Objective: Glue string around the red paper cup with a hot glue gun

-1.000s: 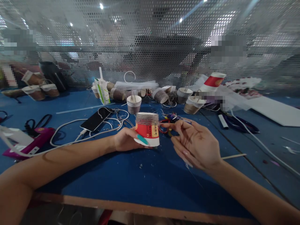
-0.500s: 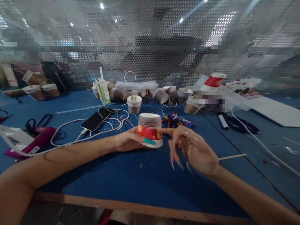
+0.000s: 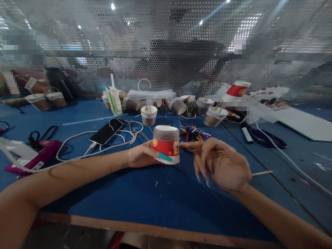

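Gripping the red-and-white cup [image 3: 163,147] in the left hand [image 3: 140,154], held it over the worktop [image 3: 145,200], with brownish cord [image 3: 166,134] wound around the upper part. Held the right hand [image 3: 223,166] apart, with fingers loosely parted, pointing the index finger [image 3: 192,145] at the cup's right side; could not tell whether touching. Had the phone [image 3: 105,135] lying to the left, beside a white cable [image 3: 90,147], and a grey cup [image 3: 148,120] standing upright behind.
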Available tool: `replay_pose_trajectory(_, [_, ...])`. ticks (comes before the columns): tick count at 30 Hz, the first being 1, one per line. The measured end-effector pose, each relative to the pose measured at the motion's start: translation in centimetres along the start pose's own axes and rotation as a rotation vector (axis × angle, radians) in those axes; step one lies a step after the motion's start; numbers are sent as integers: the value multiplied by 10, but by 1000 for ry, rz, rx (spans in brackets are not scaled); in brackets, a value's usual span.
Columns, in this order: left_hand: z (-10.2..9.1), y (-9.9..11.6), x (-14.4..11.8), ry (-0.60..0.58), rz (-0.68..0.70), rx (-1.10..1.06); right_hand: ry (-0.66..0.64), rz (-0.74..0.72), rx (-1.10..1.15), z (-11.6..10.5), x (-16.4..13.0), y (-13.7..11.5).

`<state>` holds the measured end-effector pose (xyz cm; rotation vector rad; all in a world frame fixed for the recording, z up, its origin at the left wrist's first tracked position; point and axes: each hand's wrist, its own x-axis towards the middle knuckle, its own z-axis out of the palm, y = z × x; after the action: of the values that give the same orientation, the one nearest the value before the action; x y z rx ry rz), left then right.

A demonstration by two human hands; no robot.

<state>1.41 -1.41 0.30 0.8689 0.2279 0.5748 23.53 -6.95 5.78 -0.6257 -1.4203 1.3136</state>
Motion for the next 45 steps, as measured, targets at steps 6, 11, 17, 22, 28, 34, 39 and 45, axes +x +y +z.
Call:
replay_pose_trajectory(6, [-3, 2, -1, -47, -28, 5, -26, 36, 77, -2, 4, 1])
replay_pose_trajectory(11, [-8, 0, -2, -85, -47, -11, 22, -39, 191, -9, 6, 2])
replay_pose_trajectory(17, [-7, 1, -2, -88, -44, 16, -125, 64, 229, -4, 3, 3])
replay_pose_trajectory(22, [-5, 1, -2, -85, -56, -8, -124, 87, 173, -5, 3, 6])
replay_pose_trajectory(28, [-6, 1, -2, -77, -71, -34, -111, 80, 86, -4, 2, 4])
replay_pose_trajectory(34, [-8, 1, -2, -74, -67, -35, -126, 12, 9, -2, 0, 4])
replay_pose_trajectory(39, [-2, 2, -2, -43, -55, -44, -5, -128, 7, -2, -5, -2])
replay_pose_trajectory(45, [10, -4, 2, 296, 130, 29, -42, -172, -123, -7, -4, 2])
